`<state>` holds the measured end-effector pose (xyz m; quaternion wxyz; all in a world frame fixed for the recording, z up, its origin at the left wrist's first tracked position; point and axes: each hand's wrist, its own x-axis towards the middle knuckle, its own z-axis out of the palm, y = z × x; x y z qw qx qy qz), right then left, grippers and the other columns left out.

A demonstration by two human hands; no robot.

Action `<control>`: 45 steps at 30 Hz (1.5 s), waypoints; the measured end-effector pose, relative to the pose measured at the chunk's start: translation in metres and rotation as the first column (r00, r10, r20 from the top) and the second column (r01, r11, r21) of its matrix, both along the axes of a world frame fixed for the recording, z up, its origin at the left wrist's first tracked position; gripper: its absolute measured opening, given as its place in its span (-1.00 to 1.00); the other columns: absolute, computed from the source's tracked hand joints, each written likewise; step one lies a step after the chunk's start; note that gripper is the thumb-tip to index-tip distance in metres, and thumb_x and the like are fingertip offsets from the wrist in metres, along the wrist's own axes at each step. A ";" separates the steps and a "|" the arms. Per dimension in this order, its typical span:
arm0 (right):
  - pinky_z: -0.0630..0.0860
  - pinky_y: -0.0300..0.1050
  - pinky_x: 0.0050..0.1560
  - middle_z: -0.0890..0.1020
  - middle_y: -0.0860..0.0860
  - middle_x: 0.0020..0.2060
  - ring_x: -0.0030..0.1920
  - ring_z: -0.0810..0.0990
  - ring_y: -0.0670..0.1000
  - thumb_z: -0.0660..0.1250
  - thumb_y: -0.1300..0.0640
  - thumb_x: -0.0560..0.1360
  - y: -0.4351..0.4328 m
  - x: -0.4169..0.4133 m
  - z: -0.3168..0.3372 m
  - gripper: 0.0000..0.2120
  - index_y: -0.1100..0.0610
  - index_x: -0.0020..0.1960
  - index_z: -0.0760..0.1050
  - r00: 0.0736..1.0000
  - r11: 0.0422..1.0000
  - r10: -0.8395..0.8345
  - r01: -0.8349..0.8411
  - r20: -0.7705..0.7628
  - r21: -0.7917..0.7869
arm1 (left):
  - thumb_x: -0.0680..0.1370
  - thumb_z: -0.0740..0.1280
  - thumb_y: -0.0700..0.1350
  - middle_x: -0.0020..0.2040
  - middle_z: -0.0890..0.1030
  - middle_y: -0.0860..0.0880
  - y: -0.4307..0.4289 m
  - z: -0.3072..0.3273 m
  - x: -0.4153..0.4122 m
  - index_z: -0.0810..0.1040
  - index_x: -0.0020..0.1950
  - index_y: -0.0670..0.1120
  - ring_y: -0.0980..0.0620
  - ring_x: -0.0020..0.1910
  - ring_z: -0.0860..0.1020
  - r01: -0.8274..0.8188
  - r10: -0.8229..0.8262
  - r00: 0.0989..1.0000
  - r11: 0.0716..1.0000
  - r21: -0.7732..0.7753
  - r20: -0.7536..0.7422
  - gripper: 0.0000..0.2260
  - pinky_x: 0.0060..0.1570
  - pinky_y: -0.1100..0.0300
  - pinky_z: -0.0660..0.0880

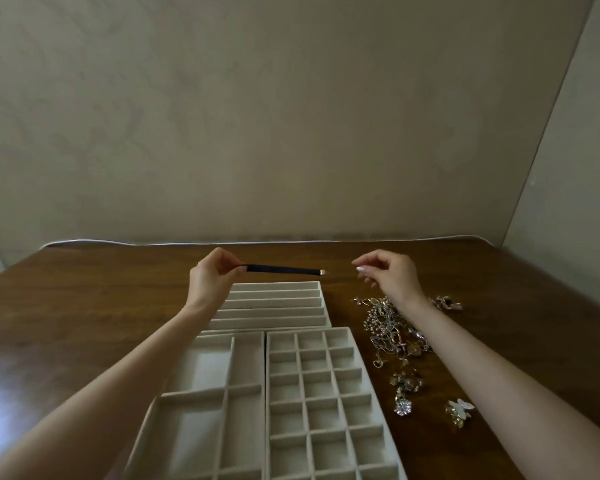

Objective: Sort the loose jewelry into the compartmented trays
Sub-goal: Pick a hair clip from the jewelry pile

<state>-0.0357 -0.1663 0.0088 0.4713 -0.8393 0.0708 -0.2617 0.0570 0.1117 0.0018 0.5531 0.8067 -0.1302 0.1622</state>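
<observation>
Although the tangled pile of gold and silver loose jewelry point(392, 330) is lying in plain view to the right of the trays, its pieces are blurring into one another and the right forearm is covering part of it. The near ends of the cream tray with large compartments point(228, 389) and the cream tray with a grid of small squares point(300, 372) are running off the bottom edge. Both are sitting side by side on a dark brown glossy wooden desk point(84, 306), a third cream tray of long narrow slots point(274, 308) is lying just beyond them, and a plain beige wall point(291, 116) is rising behind. The left hand point(210, 275) is pinching one end of a slim black strap point(281, 268) between thumb and fingertips, holding it level above the slotted tray's far rim. The strap's metal-tipped free end is pointing toward the right hand point(390, 275), which is hovering near it without touching, fingers loosely curled and gripping nothing visible.
</observation>
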 end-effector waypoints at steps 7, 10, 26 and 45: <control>0.50 -0.30 -0.10 0.62 -0.04 -0.17 -0.14 0.59 -0.11 0.31 0.29 0.52 0.047 0.040 -0.009 -0.87 0.10 -0.06 0.60 0.999 0.974 -0.022 0.015 -0.027 -0.228 | 0.44 0.44 -0.23 -0.26 0.60 -0.03 0.038 -0.020 0.024 0.54 -0.23 -0.12 -0.05 -0.19 0.56 -0.089 0.090 0.996 0.968 0.233 0.006 -0.90 -0.16 0.04 0.52; 0.47 -0.31 -0.09 0.64 -0.02 -0.12 -0.06 0.60 -0.08 0.32 0.28 0.52 0.052 0.053 -0.014 -0.87 0.10 -0.06 0.61 0.997 0.969 -0.062 0.051 -0.040 -0.243 | 0.47 0.41 -0.19 -0.21 0.59 0.00 0.040 -0.027 0.034 0.54 -0.19 -0.07 -0.04 -0.13 0.55 -0.091 0.096 0.995 0.946 0.312 0.002 -0.92 -0.11 0.00 0.54; 0.43 -0.24 0.11 0.62 0.03 0.11 0.15 0.56 -0.01 0.27 0.35 0.53 0.058 0.071 -0.012 -0.75 0.12 0.12 0.59 0.986 0.933 0.044 -0.098 -0.162 -0.347 | 0.56 0.29 -0.10 0.00 0.54 -0.02 0.040 -0.036 0.040 0.59 0.05 -0.07 -0.04 0.03 0.47 -0.152 -0.062 0.954 0.742 0.653 0.293 -0.86 -0.10 0.13 0.43; 0.45 -0.31 -0.09 0.64 -0.03 0.03 -0.03 0.57 -0.10 0.30 0.24 0.54 -0.046 -0.062 0.006 -0.83 0.05 0.06 0.60 0.968 0.918 -0.197 0.127 -0.154 -0.375 | 0.55 0.30 -0.01 0.12 0.55 -0.11 0.018 -0.014 0.000 0.54 0.15 -0.11 -0.15 0.14 0.42 -0.071 -0.103 0.977 0.671 0.738 0.188 -0.76 0.07 0.01 0.40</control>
